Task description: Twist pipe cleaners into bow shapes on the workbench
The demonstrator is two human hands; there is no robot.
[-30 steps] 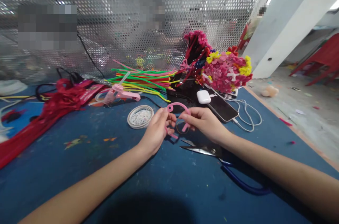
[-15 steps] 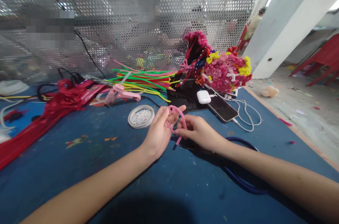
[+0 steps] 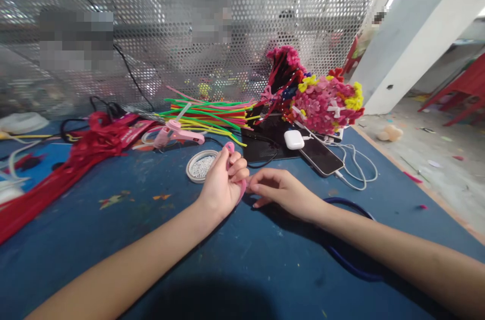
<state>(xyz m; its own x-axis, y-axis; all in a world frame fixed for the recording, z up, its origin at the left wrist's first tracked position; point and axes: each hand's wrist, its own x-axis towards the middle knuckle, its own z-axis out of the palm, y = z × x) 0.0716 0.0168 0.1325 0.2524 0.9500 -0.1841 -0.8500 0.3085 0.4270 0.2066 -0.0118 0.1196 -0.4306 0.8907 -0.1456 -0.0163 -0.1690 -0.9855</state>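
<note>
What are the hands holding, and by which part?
The left hand holds a pink stem near its curled top. Whether the right hand grips it too can't be told.

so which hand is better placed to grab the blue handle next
Probably the right hand: its forearm passes over the blue handle, while the left hand is closed around the pink strip, farther off. Whether the right hand also grips the strip is unclear.

The left hand grips a pink stem, its tip above the thumb; the right hand is close by, contact unclear; a dish of beads sits beside the left wrist; blue handles show under the right arm.
</note>
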